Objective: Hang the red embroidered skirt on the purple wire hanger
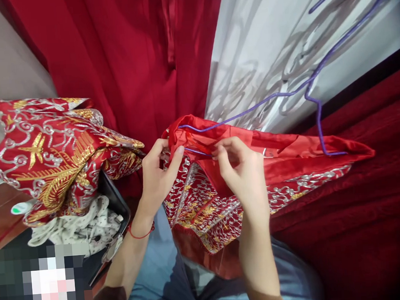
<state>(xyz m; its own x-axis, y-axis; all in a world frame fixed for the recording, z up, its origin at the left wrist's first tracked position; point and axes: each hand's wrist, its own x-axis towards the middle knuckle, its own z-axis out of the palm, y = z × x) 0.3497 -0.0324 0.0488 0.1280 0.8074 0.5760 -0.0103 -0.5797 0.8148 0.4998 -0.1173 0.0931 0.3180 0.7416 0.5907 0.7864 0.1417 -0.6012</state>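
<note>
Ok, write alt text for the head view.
Two bare hands, the left hand and right hand, pinch the red lining of an embroidered red garment threaded on a purple wire hanger. A second embroidered garment lies heaped at the left, before a red curtain.

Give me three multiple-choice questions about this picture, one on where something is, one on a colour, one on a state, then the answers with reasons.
1. Where does the folded embroidered garment lie?
A. to the left of the hands
B. on the person's lap
C. on the purple wire hanger

2. What colour is the wire hanger?
A. green
B. purple
C. white

3. What are the two hands doing?
A. resting open on the knees
B. pinching the red garment at the hanger
C. holding a phone

Answers:
1 A, it is piled at the left edge.
2 B, the wire is purple against the pale wall.
3 B, the left hand and right hand grip the red garment where the wire enters it.
</note>
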